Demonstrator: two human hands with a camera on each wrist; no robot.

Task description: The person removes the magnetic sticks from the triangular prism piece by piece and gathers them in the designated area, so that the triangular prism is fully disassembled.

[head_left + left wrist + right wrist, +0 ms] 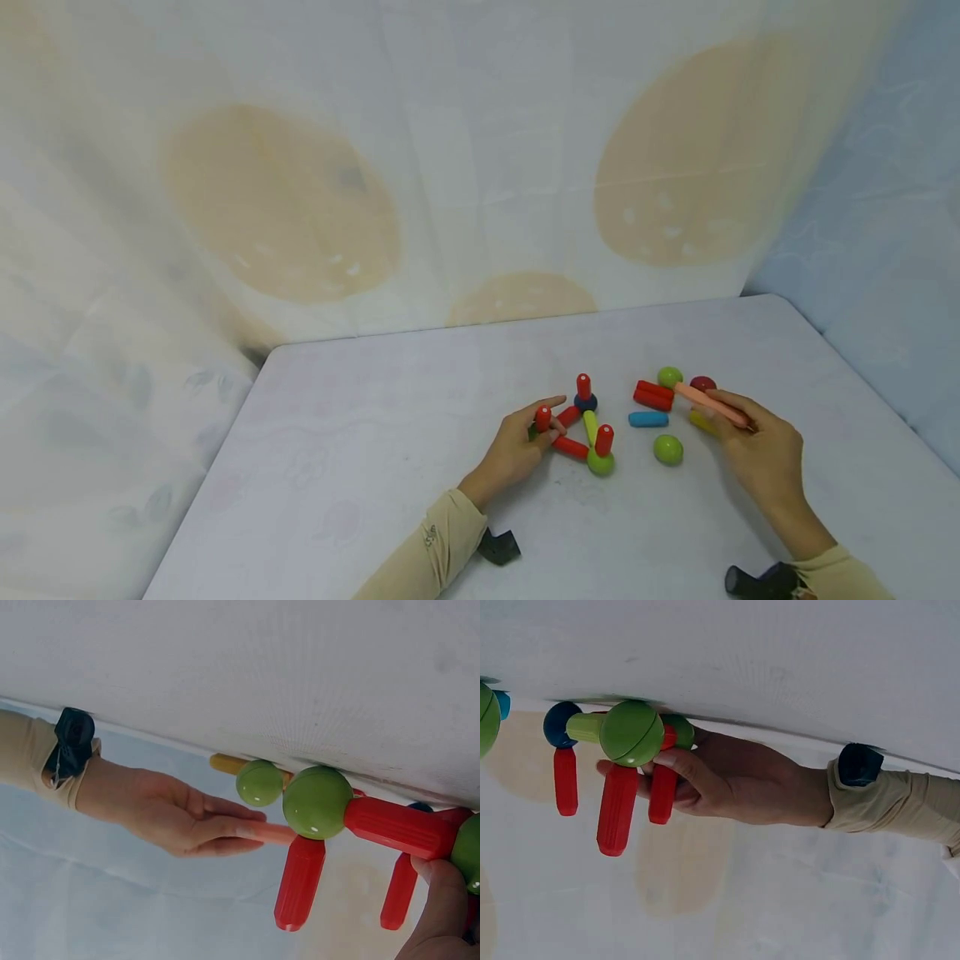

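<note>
The left hand curls round one corner of the frame, a triangle of rods and balls with red pegs standing up, which lies just right of its fingers. Further right lie a blue rod and a green ball. The right hand pinches a pink rod above them.

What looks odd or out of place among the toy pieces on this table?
Nothing stands out. The left hand steadies a small frame of sticks and balls; the right hand holds a pink stick among loose pieces.
</note>
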